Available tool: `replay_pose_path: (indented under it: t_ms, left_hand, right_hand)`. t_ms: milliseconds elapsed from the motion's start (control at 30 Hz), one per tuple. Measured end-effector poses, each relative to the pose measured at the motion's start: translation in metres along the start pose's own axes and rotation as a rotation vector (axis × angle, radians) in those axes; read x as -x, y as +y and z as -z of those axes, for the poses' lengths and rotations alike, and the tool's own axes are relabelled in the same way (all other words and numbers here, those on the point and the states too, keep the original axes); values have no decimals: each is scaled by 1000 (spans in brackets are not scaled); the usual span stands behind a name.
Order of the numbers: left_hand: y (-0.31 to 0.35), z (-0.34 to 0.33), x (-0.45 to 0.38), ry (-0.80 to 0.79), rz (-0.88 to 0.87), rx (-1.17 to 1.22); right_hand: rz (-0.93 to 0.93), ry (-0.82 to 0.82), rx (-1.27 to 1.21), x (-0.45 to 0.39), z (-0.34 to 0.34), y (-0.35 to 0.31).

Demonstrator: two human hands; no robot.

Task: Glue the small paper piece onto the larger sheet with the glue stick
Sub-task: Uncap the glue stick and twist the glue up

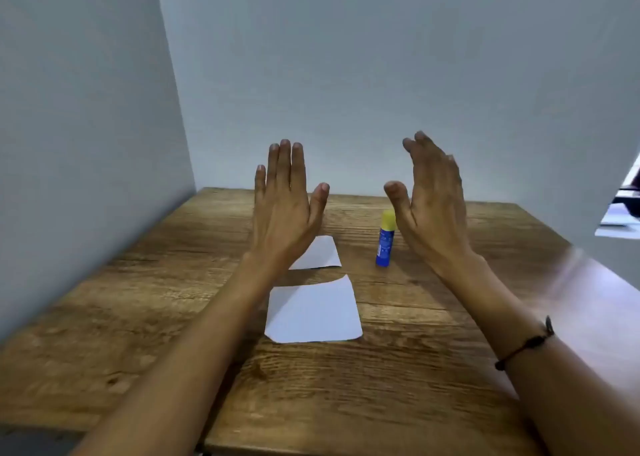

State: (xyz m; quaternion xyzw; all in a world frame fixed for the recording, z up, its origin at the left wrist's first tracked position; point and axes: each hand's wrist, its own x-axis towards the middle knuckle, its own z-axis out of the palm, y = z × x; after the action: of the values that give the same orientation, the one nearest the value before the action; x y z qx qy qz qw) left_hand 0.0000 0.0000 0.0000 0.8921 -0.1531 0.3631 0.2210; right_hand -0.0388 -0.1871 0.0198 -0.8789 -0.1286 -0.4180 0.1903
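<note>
A larger white sheet lies flat near the middle of the wooden table. Just beyond it lies a smaller white paper piece, its left part hidden behind my left wrist. A blue glue stick with a yellow cap stands upright to the right of the small piece. My left hand is raised above the table with flat, spread fingers and holds nothing. My right hand is also raised, open and empty, just right of the glue stick and not touching it.
Grey walls close off the table at the left and the back. A dark cord bracelet sits on my right wrist. Past the table's right edge, a gap shows part of another room.
</note>
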Motion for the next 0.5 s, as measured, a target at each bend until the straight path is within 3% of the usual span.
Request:
replay_pose_path:
  t_ms: [100, 233, 367, 500]
  left_hand:
    - [-4, -8, -3, -13, 29, 7]
    - [-4, -14, 3, -63, 26, 67]
    - [8, -16, -5, -244, -65, 222]
    - [25, -24, 0, -433, -190, 359]
  right_hand:
    - [-7, 30, 38, 1, -2, 7]
    - [14, -84, 192, 7, -11, 16]
    - [16, -185, 235, 10, -16, 20]
    - [-48, -232, 114, 12, -19, 20]
